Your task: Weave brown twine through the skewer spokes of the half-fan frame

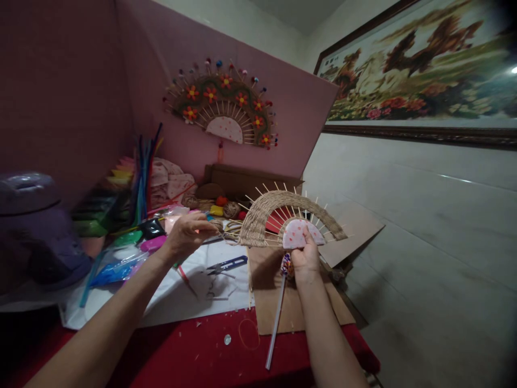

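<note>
My right hand [305, 260] grips a half-round woven fan [258, 215] at its pale, orange-dotted fabric centre, with the thumb lying across the front. Thin sticks radiate from that centre through a band of woven brown twine and poke out past its outer edge. To the left of the fan, my left hand [189, 234] is closed in a pinch on a strand of twine [229, 237], which runs to the band's lower left end. Blue-handled thread snips [228, 265] lie on the white sheet below, between my hands.
A finished-looking fan with felt flowers [210, 96] hangs on the pink board [283, 91]. Clay packets [117, 272], twine balls [232, 209] and pipe cleaners [147, 167] crowd the left and back. A clear stick [276, 323] lies over brown cardboard [299, 312]. A purple container [36, 231] stands far left.
</note>
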The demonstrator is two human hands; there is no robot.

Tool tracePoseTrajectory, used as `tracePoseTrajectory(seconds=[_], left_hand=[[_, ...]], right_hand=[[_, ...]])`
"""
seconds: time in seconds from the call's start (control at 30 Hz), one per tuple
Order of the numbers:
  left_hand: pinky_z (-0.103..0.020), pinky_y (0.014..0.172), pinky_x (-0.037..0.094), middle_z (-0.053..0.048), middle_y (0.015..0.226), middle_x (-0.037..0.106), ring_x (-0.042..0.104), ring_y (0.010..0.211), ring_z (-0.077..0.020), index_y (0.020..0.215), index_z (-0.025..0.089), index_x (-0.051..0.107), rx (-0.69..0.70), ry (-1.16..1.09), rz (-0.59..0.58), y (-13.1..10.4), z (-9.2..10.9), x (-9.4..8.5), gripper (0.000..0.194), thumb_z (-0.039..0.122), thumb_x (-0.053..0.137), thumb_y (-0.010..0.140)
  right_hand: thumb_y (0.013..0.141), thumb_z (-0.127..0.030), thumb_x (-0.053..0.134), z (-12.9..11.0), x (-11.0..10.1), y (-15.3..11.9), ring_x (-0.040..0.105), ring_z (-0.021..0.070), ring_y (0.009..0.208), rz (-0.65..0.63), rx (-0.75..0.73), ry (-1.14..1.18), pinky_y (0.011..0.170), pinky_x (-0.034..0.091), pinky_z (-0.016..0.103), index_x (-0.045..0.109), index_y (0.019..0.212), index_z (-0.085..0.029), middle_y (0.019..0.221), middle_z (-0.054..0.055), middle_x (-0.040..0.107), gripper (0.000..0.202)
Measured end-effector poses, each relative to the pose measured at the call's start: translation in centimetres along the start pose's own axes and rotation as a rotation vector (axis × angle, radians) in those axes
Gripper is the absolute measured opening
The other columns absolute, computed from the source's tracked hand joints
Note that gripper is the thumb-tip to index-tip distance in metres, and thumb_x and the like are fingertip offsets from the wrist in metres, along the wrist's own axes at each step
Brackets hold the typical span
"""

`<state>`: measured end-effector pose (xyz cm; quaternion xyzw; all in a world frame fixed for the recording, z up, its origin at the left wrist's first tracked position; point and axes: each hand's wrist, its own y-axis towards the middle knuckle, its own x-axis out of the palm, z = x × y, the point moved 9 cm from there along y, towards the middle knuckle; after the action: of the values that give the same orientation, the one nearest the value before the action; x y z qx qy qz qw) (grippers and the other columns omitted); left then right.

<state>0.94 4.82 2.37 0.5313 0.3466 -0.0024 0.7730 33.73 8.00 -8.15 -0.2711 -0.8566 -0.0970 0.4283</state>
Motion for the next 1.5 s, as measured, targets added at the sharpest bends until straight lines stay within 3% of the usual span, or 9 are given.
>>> tracePoseTrajectory(seconds=[0.1, 0.37, 0.47, 0.67, 0.9, 1.07, 1.17, 1.27, 1.5], left_hand=[[-0.023, 0.053, 0.034, 0.000, 0.057, 0.057, 0.046, 0.056, -0.0114, 0.067, 0.020, 0.070, 0.005, 0.008, 0.009, 0.0, -0.1, -0.1, 0.015, 0.028, 0.063, 0.077], [-0.024, 0.058, 0.037, -0.002, 0.062, 0.061, 0.051, 0.060, -0.0127, 0.067, 0.021, 0.070, -0.070, 0.127, -0.015, -0.2, 0.1, 1.1, 0.016, 0.032, 0.063, 0.077], [-0.023, 0.056, 0.037, -0.001, 0.060, 0.063, 0.053, 0.058, -0.0120, 0.064, 0.019, 0.068, -0.110, 0.070, -0.009, -0.2, 0.3, 1.3, 0.020, 0.035, 0.063, 0.076], [-0.020, 0.044, 0.034, 0.002, 0.048, 0.057, 0.045, 0.043, -0.0077, 0.065, 0.017, 0.066, -0.318, -0.144, 0.127, -0.7, -0.7, 0.7, 0.019, 0.034, 0.067, 0.071], [-0.025, 0.063, 0.048, -0.004, 0.074, 0.071, 0.063, 0.068, -0.0160, 0.076, 0.017, 0.071, -0.419, -0.503, 0.104, -1.6, -1.2, 3.9, 0.011, 0.023, 0.063, 0.070], [-0.022, 0.056, 0.046, -0.002, 0.065, 0.067, 0.060, 0.061, -0.0133, 0.067, 0.015, 0.069, -0.523, -0.636, 0.010, -1.9, -0.4, 6.0, 0.011, 0.011, 0.060, 0.062], [-0.020, 0.042, 0.039, -0.003, 0.060, 0.065, 0.052, 0.046, -0.0094, 0.063, 0.013, 0.066, -0.647, -0.803, -0.050, -2.1, 0.2, 7.1, 0.005, 0.015, 0.064, 0.059], [-0.018, 0.034, 0.029, -0.003, 0.055, 0.063, 0.042, 0.037, -0.0067, 0.066, 0.012, 0.066, -0.769, -0.900, -0.099, -2.7, 0.6, 8.1, 0.012, 0.023, 0.066, 0.061], [-0.021, 0.047, 0.037, -0.001, 0.058, 0.059, 0.045, 0.050, -0.0087, 0.072, 0.014, 0.066, -0.699, -0.858, 0.074, -2.9, 1.8, 7.7, 0.018, 0.032, 0.065, 0.070]], right_hand=[[0.073, -0.019, 0.062, 0.2, -0.5, -0.4, 0.065, 0.0095, 0.069, 0.093, 0.032, 0.063, 0.079, 0.052, 0.030, 0.062, 0.082, -0.021, 0.073, -0.005, 0.070, 0.010], [0.070, -0.017, 0.066, 0.6, 1.1, -1.6, 0.066, 0.0103, 0.069, 0.028, 0.085, 0.039, 0.080, 0.053, 0.030, 0.062, 0.084, -0.019, 0.074, -0.003, 0.071, 0.015], [0.069, -0.016, 0.067, 0.8, 1.3, -1.4, 0.066, 0.0108, 0.068, 0.006, 0.108, 0.035, 0.078, 0.053, 0.031, 0.062, 0.084, -0.019, 0.073, -0.003, 0.071, 0.016], [0.069, -0.019, 0.068, 0.8, 0.8, -0.8, 0.066, 0.0115, 0.067, 0.017, 0.110, 0.013, 0.078, 0.054, 0.032, 0.062, 0.079, -0.019, 0.070, -0.003, 0.070, 0.011], [0.076, -0.016, 0.060, 1.2, 1.1, -1.4, 0.065, 0.0084, 0.064, 0.035, 0.147, 0.078, 0.074, 0.054, 0.026, 0.061, 0.082, -0.019, 0.071, -0.003, 0.071, 0.007], [0.071, -0.023, 0.066, 1.1, 1.1, -1.1, 0.065, 0.0101, 0.070, -0.005, 0.093, 0.026, 0.078, 0.053, 0.029, 0.062, 0.083, -0.020, 0.074, -0.003, 0.071, 0.013], [0.069, -0.025, 0.068, 1.2, 0.8, -0.9, 0.065, 0.0106, 0.072, 0.006, 0.081, 0.023, 0.080, 0.052, 0.030, 0.062, 0.082, -0.021, 0.075, -0.004, 0.070, 0.016], [0.071, -0.024, 0.065, 1.2, 0.2, -0.7, 0.065, 0.0103, 0.072, 0.056, 0.081, 0.066, 0.080, 0.053, 0.030, 0.062, 0.082, -0.021, 0.073, -0.004, 0.070, 0.012], [0.068, -0.028, 0.066, 0.2, -0.8, -0.1, 0.065, 0.0111, 0.075, 0.096, -0.045, 0.053, 0.079, 0.052, 0.032, 0.061, 0.083, -0.023, 0.075, -0.006, 0.070, 0.017]])
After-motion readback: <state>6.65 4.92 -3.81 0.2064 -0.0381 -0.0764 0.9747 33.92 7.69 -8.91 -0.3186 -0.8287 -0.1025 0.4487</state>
